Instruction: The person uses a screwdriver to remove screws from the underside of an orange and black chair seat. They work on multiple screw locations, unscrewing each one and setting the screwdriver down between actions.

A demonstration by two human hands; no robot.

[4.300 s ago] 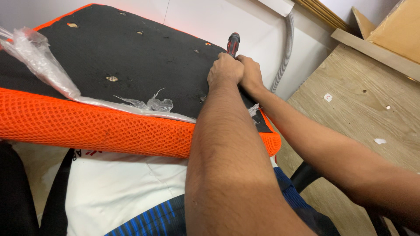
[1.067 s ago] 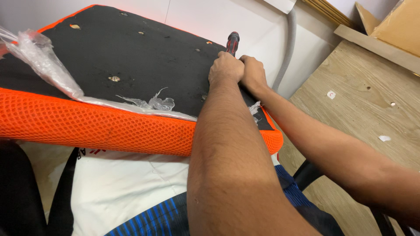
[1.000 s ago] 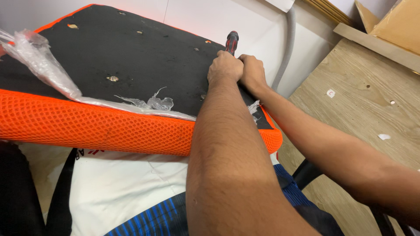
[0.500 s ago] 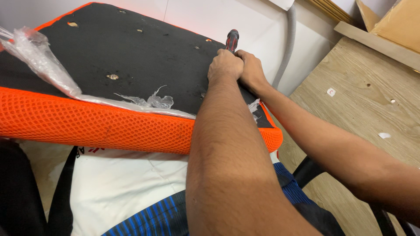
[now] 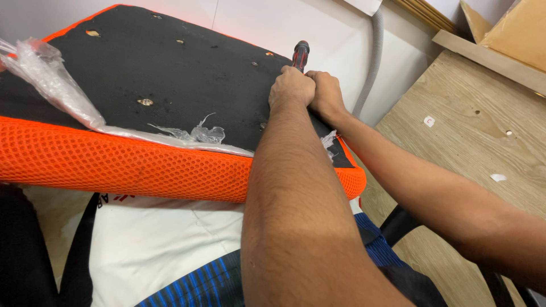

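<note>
Your two hands clamp together on a red-and-black screwdriver (image 5: pixel 300 55) at the far right of an upturned seat cushion (image 5: pixel 170 85).

Your left hand (image 5: pixel 291 91) grips the handle, your right hand (image 5: pixel 325 95) pressed against it; torn clear plastic wrap (image 5: pixel 57 85) trails across the black underside above the orange mesh edge (image 5: pixel 125 167).

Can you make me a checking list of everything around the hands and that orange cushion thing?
Surface: black underside of the orange mesh seat cushion, dotted with screw holes.
Job's things: screwdriver with a red-and-black handle, upright at the cushion's far edge.
Clutter: torn clear plastic wrap lying across the cushion; paper scraps on the wooden board.
Grippers: left hand and right hand side by side, both closed around the screwdriver.
Cables: grey ribbed hose against the wall.
Surroundings: white wall, cardboard.
</note>
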